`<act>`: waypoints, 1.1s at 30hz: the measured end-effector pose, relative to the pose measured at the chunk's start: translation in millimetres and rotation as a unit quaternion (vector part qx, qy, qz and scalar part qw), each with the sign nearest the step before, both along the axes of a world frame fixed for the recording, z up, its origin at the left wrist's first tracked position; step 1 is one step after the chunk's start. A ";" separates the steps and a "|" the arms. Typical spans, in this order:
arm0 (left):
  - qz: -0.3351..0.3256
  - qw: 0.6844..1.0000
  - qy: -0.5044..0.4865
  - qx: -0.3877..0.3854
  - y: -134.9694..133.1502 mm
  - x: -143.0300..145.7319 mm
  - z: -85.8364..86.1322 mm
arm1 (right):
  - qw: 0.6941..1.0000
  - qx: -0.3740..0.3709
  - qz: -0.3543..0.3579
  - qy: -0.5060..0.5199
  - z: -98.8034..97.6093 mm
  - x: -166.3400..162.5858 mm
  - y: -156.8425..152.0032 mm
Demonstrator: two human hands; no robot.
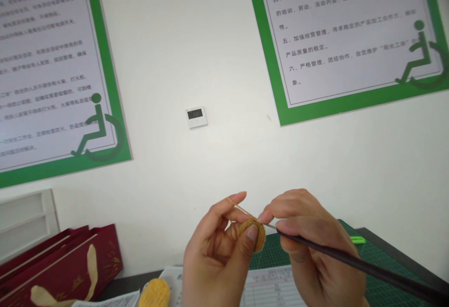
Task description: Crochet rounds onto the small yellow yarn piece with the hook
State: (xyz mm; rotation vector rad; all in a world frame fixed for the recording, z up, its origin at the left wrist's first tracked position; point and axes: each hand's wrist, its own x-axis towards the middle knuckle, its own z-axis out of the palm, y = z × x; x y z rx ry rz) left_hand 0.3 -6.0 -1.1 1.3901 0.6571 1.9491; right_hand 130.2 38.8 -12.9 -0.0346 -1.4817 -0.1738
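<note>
My left hand (217, 255) pinches a small round yellow crochet piece (258, 237) between thumb and fingers, and a yellow yarn strand (235, 205) runs over its raised index finger. My right hand (312, 246) is closed around a long dark crochet hook (351, 260), whose metal tip meets the crochet piece. Both hands are raised in front of the white wall, above the table.
A yellow yarn ball (155, 293) lies at the bottom edge beside printed papers (270, 288). A green cutting mat (386, 293) covers the table at right. Dark red gift boxes (63, 265) stand at left. Two green-framed posters and a thermostat (196, 117) hang on the wall.
</note>
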 end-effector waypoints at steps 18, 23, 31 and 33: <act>-0.132 0.986 -0.042 -0.094 -0.7 -10.5 5.1 | 0.997 0.063 -0.019 0.045 -17.5 -11.7 18.9; -0.071 0.996 -0.042 -0.036 -0.4 -1.0 3.8 | 0.953 0.155 -0.221 0.134 -19.1 -22.8 15.2; -0.013 1.000 -0.020 0.008 2.7 3.5 0.7 | 0.988 -0.092 0.015 0.121 -16.5 -13.6 0.2; -0.036 0.999 -0.025 0.001 3.0 1.5 0.9 | 0.960 -0.210 0.109 0.152 -14.9 -11.4 1.4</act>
